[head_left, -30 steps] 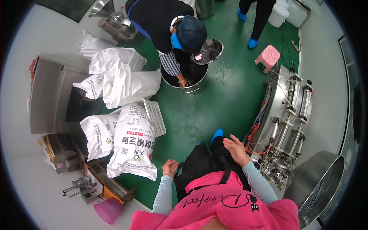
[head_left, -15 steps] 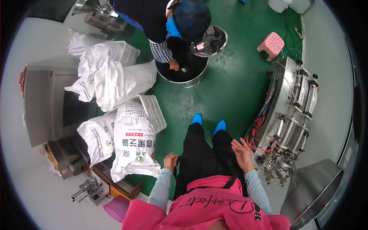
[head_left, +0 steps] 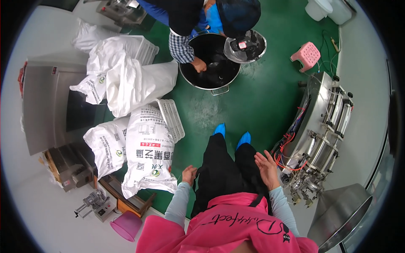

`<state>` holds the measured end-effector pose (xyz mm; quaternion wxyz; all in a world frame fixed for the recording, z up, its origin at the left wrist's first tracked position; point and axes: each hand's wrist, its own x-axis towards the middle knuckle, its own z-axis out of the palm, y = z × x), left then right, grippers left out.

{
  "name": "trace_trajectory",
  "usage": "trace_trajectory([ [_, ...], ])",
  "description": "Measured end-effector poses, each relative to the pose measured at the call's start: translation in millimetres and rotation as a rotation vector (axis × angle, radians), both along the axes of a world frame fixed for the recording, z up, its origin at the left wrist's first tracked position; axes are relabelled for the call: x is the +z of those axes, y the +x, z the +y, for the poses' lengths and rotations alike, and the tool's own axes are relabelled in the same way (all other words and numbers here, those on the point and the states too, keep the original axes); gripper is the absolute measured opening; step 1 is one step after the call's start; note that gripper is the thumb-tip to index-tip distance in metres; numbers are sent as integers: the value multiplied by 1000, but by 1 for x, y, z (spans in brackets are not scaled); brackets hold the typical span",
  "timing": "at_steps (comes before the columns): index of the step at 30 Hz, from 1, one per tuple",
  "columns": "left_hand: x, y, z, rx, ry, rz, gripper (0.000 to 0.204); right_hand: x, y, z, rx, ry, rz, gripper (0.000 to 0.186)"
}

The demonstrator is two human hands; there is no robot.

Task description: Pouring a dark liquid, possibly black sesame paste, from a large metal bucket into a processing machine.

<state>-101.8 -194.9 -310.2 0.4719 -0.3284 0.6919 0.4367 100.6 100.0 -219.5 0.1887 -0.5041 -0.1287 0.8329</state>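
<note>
My left hand (head_left: 189, 174) hangs beside my left thigh with its fingers curled in, and nothing shows in it. By my right thigh, my right hand (head_left: 266, 169) has its palm turned up and its fingers stretched apart, holding nothing. Nearest to the left hand is a full white printed sack (head_left: 148, 158). Beyond my feet stands a large round metal pot (head_left: 219, 92), dark inside. A co-worker's bare hand (head_left: 199, 65), in a checked sleeve, reaches into it; what it touches there is unclear. A round metal lid (head_left: 258, 54) with dark smears lies over the pot's right rim.
More white sacks (head_left: 141, 86) and white plastic crates (head_left: 173, 120) stand at the left. On the right are a steel filling machine (head_left: 322, 130) with red tubes, a metal hopper (head_left: 337, 215) and a pink stool (head_left: 307, 55). A pink bucket (head_left: 126, 225) stands lower left. The floor (head_left: 257, 101) is green.
The co-worker, the pot and the lid appear farther right and slightly lower, as the whole view has shifted a little. The co-worker's hand stays in the pot. My hands have barely moved.
</note>
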Motion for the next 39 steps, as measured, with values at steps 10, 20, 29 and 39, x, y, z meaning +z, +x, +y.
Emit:
trace_trajectory([
  [10, -10, 5, -2, -11, 74, -4, 45, 7, -9, 4, 51, 57, -26, 59],
  [20, -12, -15, 4, 32, 129, -5, 48, 17, -12, -6, 16, 77, 21, 60],
  [29, -5, -27, 14, -9, 161, 28, 47, 19, -16, -11, 39, 137, 46, 61],
  [39, -20, -16, -10, -151, 160, -16, 50, 26, -21, -10, 48, 176, 59, 60],
])
